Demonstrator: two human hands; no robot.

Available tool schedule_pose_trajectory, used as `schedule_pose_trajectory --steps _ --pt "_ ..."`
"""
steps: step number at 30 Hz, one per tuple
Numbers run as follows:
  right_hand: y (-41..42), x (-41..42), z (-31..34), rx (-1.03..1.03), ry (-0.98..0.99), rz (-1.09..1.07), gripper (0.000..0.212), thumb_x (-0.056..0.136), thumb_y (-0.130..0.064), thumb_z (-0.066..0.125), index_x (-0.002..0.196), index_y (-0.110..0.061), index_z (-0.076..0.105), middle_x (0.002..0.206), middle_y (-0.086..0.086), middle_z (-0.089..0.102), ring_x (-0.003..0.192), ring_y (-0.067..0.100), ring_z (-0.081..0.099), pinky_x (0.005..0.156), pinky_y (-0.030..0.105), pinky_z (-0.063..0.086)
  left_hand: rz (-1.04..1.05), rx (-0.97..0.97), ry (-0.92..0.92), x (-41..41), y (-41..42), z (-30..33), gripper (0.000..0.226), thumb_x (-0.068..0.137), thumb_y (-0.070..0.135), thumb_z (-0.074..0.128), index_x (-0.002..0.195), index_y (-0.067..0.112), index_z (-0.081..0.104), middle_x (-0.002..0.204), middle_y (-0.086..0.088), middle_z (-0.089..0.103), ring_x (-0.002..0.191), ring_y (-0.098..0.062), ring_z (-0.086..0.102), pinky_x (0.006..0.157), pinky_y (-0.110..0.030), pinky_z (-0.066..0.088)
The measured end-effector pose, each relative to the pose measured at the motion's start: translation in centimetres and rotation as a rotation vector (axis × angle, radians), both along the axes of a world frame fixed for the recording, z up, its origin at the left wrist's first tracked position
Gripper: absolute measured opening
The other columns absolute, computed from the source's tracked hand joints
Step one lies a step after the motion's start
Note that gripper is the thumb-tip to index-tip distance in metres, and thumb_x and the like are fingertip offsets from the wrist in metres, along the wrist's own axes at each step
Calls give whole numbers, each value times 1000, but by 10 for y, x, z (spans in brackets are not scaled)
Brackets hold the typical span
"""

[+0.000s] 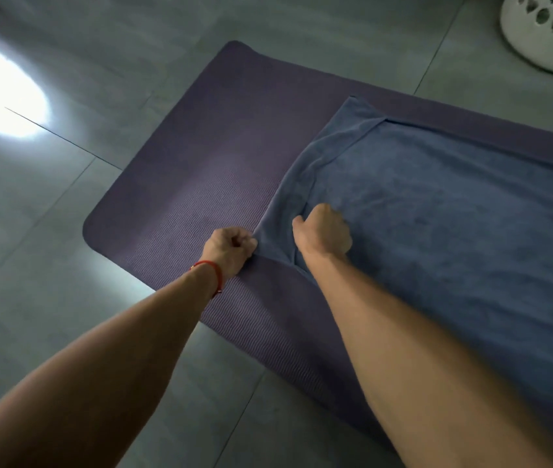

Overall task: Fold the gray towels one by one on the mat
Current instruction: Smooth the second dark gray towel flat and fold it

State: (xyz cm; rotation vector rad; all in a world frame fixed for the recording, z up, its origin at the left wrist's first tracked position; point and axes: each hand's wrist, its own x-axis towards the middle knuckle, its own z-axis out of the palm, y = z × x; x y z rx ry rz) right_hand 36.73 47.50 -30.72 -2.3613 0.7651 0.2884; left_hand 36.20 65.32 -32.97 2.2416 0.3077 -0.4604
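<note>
A blue-gray towel (437, 204) lies spread over the right part of a purple mat (200, 157) on the floor. Its left end is doubled back on itself, with a folded hem running toward the far corner. My left hand (231, 248), with a red string at the wrist, grips the towel's near left corner at the mat surface. My right hand (324, 231) is curled into the cloth a little to the right, pinching a fold of the towel. The towel's right end runs out of view.
Gray floor tiles (65, 231) surround the mat. A white basket with round holes (545, 32) stands at the top right corner. A bright patch of light (1, 92) reflects off the floor at the far left.
</note>
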Motion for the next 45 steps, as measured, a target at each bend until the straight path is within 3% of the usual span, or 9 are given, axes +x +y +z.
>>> schedule_pose_trajectory --steps 8,13,18,25,28,32,36,41,45 --pt "-10 9 -11 220 -15 -22 20 79 -32 61 71 -13 64 69 3 66 66 27 66 55 29 48 -4 -149 24 2 7 2 8 90 10 68 87 15 74 68 3 60 70 -13 57 79 -35 52" --pt "-19 18 -20 279 -116 -83 48 89 -28 67 50 -17 41 46 -5 43 43 16 46 47 26 37 11 -181 21 -2 8 -4 10 94 12 66 92 17 74 68 9 59 69 -8 56 76 -28 50" --pt "-13 36 -18 412 -48 -175 21 80 -34 75 80 -13 70 72 -1 71 66 19 70 58 29 58 33 -151 6 -3 3 -4 11 96 13 63 91 16 73 65 13 59 66 -5 56 74 -27 50" --pt "-36 11 -15 305 -38 -103 34 79 -36 65 57 -15 50 49 -5 53 46 18 56 43 23 39 72 -223 14 -8 3 -2 9 96 11 63 100 11 72 73 6 61 70 -6 57 73 -25 50" --pt "-43 17 -18 374 -63 -117 36 76 -34 63 50 -17 46 36 -8 44 44 23 63 42 25 44 77 -224 15 -8 2 -3 8 95 12 65 99 14 73 78 3 63 73 -8 59 75 -27 53" --pt "-57 51 -18 548 -158 -245 30 87 -28 66 65 -8 67 60 8 69 38 17 60 38 21 39 83 -229 53 -6 3 -5 8 94 16 66 98 19 73 82 -1 63 79 -14 60 84 -37 56" --pt "-74 89 -19 684 -208 -419 22 93 -22 66 82 -3 68 67 7 70 32 7 52 34 16 37 110 -231 49 -6 0 -5 10 92 13 66 95 19 72 80 0 59 77 -16 58 80 -36 53" --pt "-96 127 -27 593 -171 -372 19 89 -20 68 91 -1 72 66 5 71 30 6 50 34 15 35 125 -208 41 -6 -4 -5 15 89 7 65 91 21 71 77 3 59 76 -15 57 75 -34 50" --pt "-117 137 -26 349 -155 -208 17 86 -24 61 74 -13 66 71 8 75 39 10 60 39 22 47 131 -199 35 -6 -5 -3 17 90 5 64 89 20 71 78 1 61 76 -15 58 74 -34 50"
